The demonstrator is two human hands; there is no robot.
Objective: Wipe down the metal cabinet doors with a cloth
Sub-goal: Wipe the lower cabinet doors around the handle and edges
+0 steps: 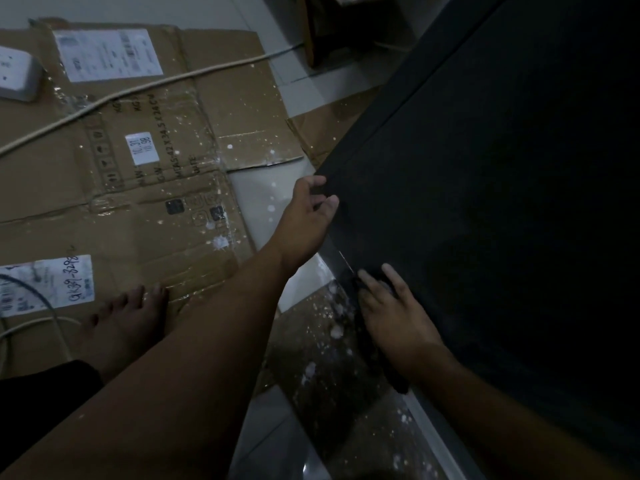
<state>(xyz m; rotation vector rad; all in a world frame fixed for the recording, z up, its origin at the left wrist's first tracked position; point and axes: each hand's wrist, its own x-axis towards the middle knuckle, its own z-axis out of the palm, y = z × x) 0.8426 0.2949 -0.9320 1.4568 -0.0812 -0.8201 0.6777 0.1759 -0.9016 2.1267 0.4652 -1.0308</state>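
Cardboard floor point(138, 188); cloth point(389, 372) beneath right grip point(394, 317)

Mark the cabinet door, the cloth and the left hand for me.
cabinet door point(485, 202): head view, dark front panel.
cloth point(389, 372): head view, its dark lower end.
left hand point(306, 220): head view, back of the hand.

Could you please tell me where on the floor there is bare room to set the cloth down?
Bare tile lies between the flattened cardboard and the cabinet door, beside the left hand. More tile shows near the picture's bottom edge. The cardboard's far end is crowded with a power strip and cable; a foot rests on its near edge.
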